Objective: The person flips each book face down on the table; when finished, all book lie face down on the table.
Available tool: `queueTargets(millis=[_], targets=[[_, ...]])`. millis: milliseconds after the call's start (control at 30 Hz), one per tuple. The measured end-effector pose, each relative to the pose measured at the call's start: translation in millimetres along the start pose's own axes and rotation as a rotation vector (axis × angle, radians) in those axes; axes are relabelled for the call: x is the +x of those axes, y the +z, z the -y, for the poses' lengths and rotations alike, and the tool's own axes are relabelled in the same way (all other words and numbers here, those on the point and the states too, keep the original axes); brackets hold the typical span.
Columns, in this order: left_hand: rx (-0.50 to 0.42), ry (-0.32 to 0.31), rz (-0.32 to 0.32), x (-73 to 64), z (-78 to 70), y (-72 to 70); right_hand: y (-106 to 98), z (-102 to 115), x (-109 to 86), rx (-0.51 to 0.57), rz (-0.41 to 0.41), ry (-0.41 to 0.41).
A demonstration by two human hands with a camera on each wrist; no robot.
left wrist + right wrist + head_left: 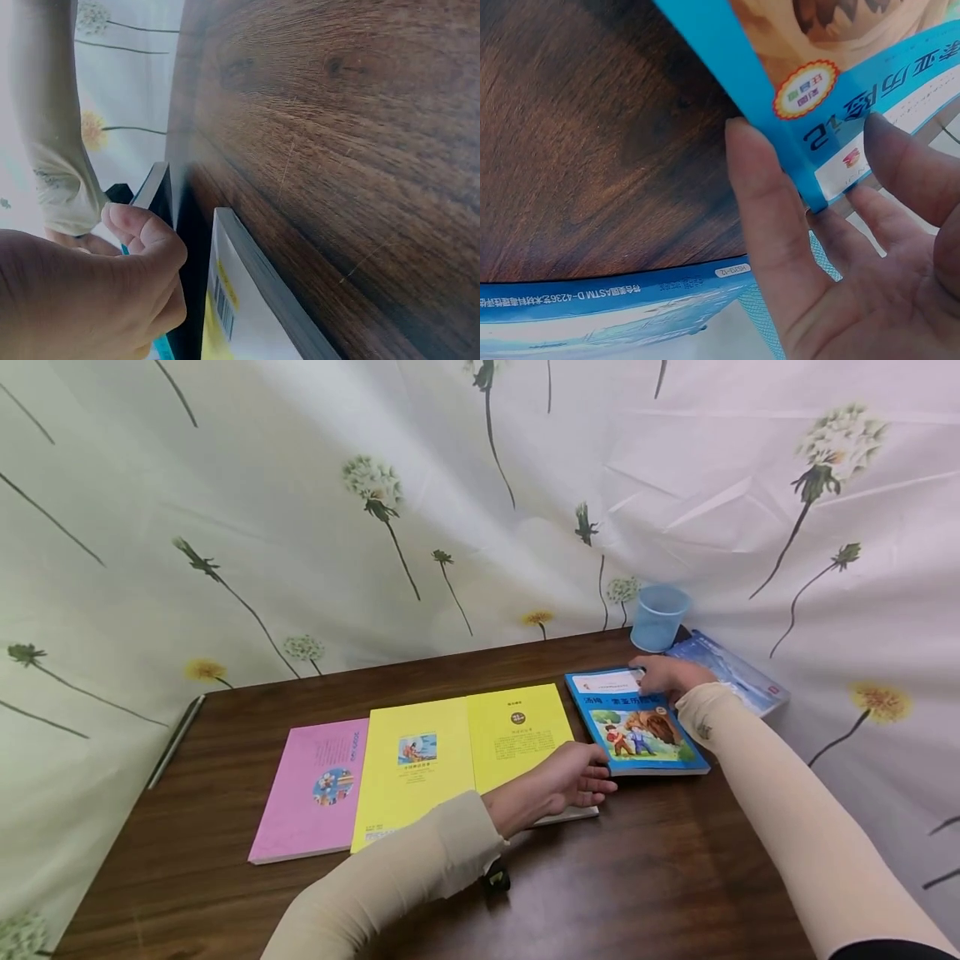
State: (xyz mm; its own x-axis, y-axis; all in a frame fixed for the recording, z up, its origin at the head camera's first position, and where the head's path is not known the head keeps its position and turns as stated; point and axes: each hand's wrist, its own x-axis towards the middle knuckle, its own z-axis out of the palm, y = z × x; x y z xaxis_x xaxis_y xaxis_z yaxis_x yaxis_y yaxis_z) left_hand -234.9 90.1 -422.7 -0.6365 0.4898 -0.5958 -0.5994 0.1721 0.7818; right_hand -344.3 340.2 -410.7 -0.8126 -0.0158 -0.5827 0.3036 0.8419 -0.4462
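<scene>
A blue storybook (pixel 637 722) with a picture of two children lies at the right of the table. My right hand (pixel 671 677) grips its top right corner. In the right wrist view the thumb (pixel 907 161) lies over the cover, with the other fingers along the edges. At the book's lower left corner is my left hand (pixel 566 781), its fingers loosely bent and touching the edge. Left of that hand lies a yellow book (pixel 517 722), partly covered by the wrist. Another yellow book (pixel 416 764) and a pink book (pixel 307 797) continue the row.
Behind my right hand, a blue-and-white pack (pixel 731 672) lies by the curtain. A light blue mesh cup (pixel 660 618) stands at the back right corner. The dandelion-print curtain (pixel 300 527) hangs along the back and sides of the wooden table (pixel 187 868).
</scene>
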Motion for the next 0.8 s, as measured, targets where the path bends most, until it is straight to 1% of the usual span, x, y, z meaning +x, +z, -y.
queueTargets(millis=[233, 400, 633, 800], targets=[[0.028, -0.001, -0.014, -0.6, 0.0, 0.0, -0.3, 0.9, -1.9, -0.007, 0.003, -0.017], [0.037, -0.003, -0.023, -1.0, -1.2, 0.7, 0.1, 1.5, -3.1, -0.031, -0.002, -0.028], [0.043, -0.003, -0.020, -0.9, -2.2, 2.1, -0.3, 0.1, -2.7, -0.008, -0.004, 0.000], [0.052, 0.006, -0.028, -1.1, -2.8, 2.0, -0.9, 0.6, -3.2, -0.040, 0.004, -0.010]])
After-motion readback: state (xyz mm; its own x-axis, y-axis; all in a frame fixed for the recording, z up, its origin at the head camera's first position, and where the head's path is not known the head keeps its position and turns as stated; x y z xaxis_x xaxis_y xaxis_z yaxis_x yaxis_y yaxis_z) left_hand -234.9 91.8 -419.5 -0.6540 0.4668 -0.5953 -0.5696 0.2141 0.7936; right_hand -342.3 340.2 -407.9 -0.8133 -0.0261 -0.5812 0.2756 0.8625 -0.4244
